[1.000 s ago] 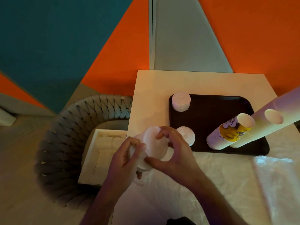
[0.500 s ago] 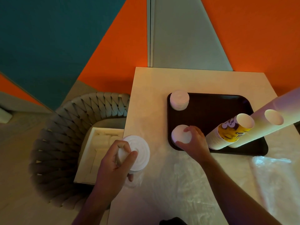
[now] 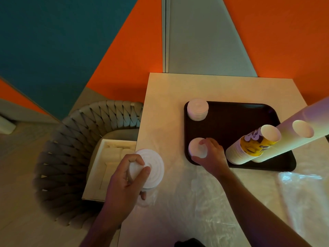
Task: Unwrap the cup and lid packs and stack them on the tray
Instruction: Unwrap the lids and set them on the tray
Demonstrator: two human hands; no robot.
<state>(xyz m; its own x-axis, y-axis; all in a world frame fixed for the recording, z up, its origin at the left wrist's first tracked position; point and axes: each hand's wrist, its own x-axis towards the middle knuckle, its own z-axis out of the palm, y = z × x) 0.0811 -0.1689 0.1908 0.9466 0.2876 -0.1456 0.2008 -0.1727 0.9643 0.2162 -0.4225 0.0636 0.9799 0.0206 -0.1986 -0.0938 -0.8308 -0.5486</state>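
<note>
The right hand [image 3: 211, 154] reaches over the near left corner of the dark tray [image 3: 231, 114], its curled fingers and thumb closed round a short stack of white lids [image 3: 196, 147] that rests just inside that corner. The left hand [image 3: 124, 180] hovers over the table's [image 3: 160, 104] left edge, gripping a bundle of lids [image 3: 151, 166] whose round ridged face is turned up toward the camera; clear wrapping seems to trail beneath it, though this is hard to tell. From that bundle the tray's near stack lies to the right and a little farther off, so the right hand, already there, is the nearer one to receive more lids. A second stack of lids [image 3: 197, 109] stands at the tray's far left corner, and two tall cup stacks, a printed cup stack [image 3: 249, 148] and a plain cup stack [image 3: 293, 132], rise from the tray's near right part. Crumpled plastic film [image 3: 293, 193] lies over the table's near right side. Judging by this, lid stacking is underway, with the cups already placed.
</note>
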